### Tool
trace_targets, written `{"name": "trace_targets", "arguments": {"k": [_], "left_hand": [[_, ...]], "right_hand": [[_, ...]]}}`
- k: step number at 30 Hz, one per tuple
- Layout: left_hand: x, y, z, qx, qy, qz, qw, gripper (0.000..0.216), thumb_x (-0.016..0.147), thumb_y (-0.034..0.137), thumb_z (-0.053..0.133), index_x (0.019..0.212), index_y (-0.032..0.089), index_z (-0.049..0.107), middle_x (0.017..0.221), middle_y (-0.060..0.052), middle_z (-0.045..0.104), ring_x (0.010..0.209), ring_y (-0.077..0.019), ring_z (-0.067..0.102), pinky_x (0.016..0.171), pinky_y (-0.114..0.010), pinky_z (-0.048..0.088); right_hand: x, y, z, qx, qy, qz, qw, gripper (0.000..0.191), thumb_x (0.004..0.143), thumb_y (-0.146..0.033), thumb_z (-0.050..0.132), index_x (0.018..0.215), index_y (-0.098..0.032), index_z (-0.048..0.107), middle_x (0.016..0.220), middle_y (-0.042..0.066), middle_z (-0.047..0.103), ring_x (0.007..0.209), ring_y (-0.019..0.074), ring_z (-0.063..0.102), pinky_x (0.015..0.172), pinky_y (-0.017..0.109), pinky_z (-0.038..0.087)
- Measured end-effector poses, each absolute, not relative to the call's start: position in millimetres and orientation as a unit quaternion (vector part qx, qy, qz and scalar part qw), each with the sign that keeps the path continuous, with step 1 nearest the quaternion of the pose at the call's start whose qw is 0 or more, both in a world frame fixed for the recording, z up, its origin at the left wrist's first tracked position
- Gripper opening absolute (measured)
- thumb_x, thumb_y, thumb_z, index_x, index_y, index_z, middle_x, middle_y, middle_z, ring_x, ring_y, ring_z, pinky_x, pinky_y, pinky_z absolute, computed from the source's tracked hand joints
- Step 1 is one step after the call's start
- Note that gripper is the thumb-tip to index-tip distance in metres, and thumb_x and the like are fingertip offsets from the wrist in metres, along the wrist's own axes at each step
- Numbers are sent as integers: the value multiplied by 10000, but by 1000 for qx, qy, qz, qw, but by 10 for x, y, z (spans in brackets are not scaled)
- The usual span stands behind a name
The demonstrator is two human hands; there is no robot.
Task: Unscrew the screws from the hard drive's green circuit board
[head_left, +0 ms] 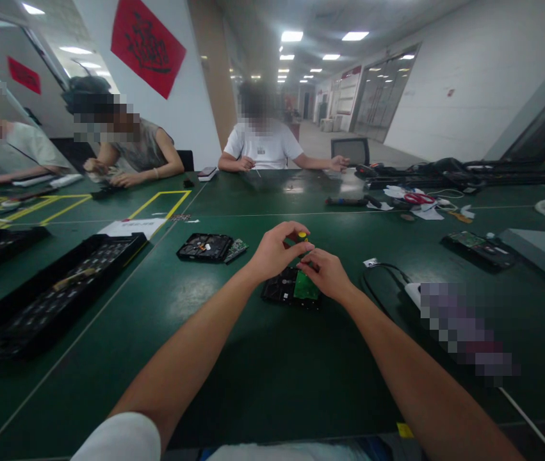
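Note:
My left hand point(279, 248) is closed around a small screwdriver point(303, 236), whose yellow cap shows between thumb and fingers. Its shaft is mostly hidden. Close beside it, my right hand point(326, 270) has thumb and fingertips pinched together near the lower end of the screwdriver; what they hold is too small to make out. Beneath both hands a black hard drive point(279, 291) lies flat on the table, with a green circuit board point(305, 286) on its right part. To its left rests another opened hard drive point(203, 247), with a loose circuit board point(236, 250) against its right side.
Long black trays point(68, 282) stand on the green table point(253, 384) at the left. On the right lie a phone point(459, 326) with a cable, a black drive point(478, 250) and a grey box point(541, 250). Several people sit across the table; tools and papers point(421, 202) lie farther back.

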State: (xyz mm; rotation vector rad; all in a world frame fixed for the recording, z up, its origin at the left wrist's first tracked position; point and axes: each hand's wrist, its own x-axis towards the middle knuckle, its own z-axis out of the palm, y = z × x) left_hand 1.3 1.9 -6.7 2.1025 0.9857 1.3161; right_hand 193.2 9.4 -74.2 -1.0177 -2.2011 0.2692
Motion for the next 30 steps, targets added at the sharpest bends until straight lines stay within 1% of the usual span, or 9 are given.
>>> {"name": "trace_targets", "arguments": {"k": [3, 7, 10, 14, 18, 23, 26, 30], "left_hand": [[23, -8, -44, 767, 359, 474, 242, 286, 838, 345, 714, 1077, 194, 667, 1005, -52, 663, 914, -165, 625, 678, -236, 511], [29, -18, -21, 757, 307, 460, 348, 342, 905, 366, 632, 1193, 182, 625, 1126, -95, 667, 996, -188, 644, 733, -264, 558], [27, -18, -5, 748, 271, 450, 406, 376, 941, 378, 578, 1260, 181, 600, 1176, -117, 664, 1058, -213, 643, 735, -278, 580], [15, -21, 10, 742, 266, 436, 435, 383, 973, 395, 516, 1279, 186, 611, 1188, -120, 670, 1031, -210, 653, 723, -284, 589], [2, -19, 15, 739, 268, 436, 438, 395, 985, 390, 484, 1303, 191, 608, 1216, -119, 667, 1050, -215, 647, 736, -294, 596], [-7, 5, -2, 750, 281, 451, 393, 384, 973, 380, 506, 1295, 208, 624, 1167, -90, 663, 929, -170, 640, 729, -295, 599], [-9, 19, -18, 752, 291, 456, 375, 390, 953, 377, 542, 1297, 211, 622, 1124, -80, 663, 902, -160, 626, 721, -288, 597], [-2, 16, -26, 749, 301, 461, 369, 352, 919, 369, 598, 1218, 193, 653, 1076, -77, 653, 912, -162, 618, 711, -270, 588]], "right_hand": [[1922, 79, -735, -385, -850, 98, 345, 130, 941, -305, 597, 908, -199, 663, 926, 54, 640, 800, 169, 592, 731, 298, 457], [1913, 63, -725, -372, -854, 105, 349, 125, 956, -278, 567, 908, -205, 655, 972, 63, 646, 886, 188, 609, 807, 315, 471], [1909, 61, -713, -369, -857, 108, 344, 134, 963, -273, 549, 899, -200, 641, 941, 63, 638, 868, 188, 607, 790, 310, 470], [1907, 68, -710, -369, -860, 107, 337, 136, 967, -264, 535, 892, -200, 629, 911, 58, 627, 850, 185, 593, 777, 306, 460], [1910, 70, -721, -375, -859, 107, 333, 149, 970, -274, 528, 892, -200, 632, 902, 54, 622, 847, 181, 584, 759, 293, 449], [1931, 73, -734, -383, -857, 103, 328, 158, 967, -312, 543, 927, -205, 651, 882, 43, 616, 786, 166, 569, 709, 283, 432], [1940, 88, -750, -391, -855, 101, 326, 159, 946, -347, 584, 951, -211, 666, 847, 34, 606, 734, 159, 550, 668, 281, 421], [1936, 100, -762, -399, -847, 100, 337, 156, 933, -354, 606, 916, -210, 664, 845, 33, 606, 730, 158, 551, 658, 280, 421]]}}
